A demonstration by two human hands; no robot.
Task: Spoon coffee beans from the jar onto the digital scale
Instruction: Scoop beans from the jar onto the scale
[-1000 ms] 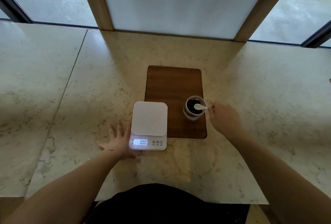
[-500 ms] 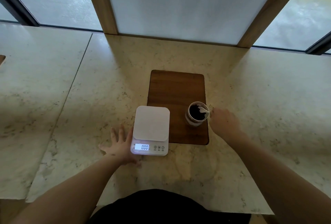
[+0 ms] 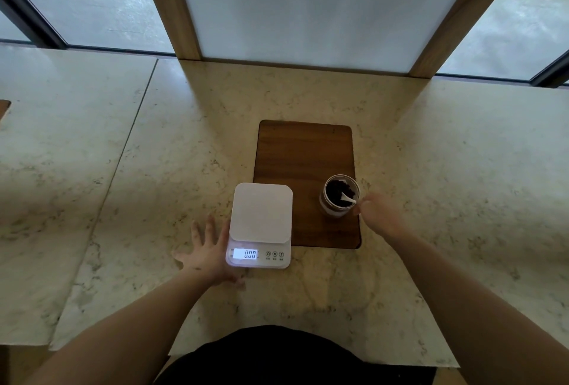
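Resting flat, your left hand [image 3: 209,253] lies open on the pale marble counter [image 3: 123,199], fingers spread, touching the left edge of the white square digital scale [image 3: 261,224]; its lit display reads zeros; platform bare. Your right hand [image 3: 377,215] pinches the handle of a small white plastic spoon [image 3: 348,198]; spoon bowl sits among dark coffee beans [image 3: 337,190] inside the open round glass jar [image 3: 340,196]; jar stands on the brown wooden board [image 3: 304,150], right of the scale.

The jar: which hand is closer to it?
Right. The right hand is at the jar's rim, holding the spoon inside it; the left hand lies flat beyond the scale.
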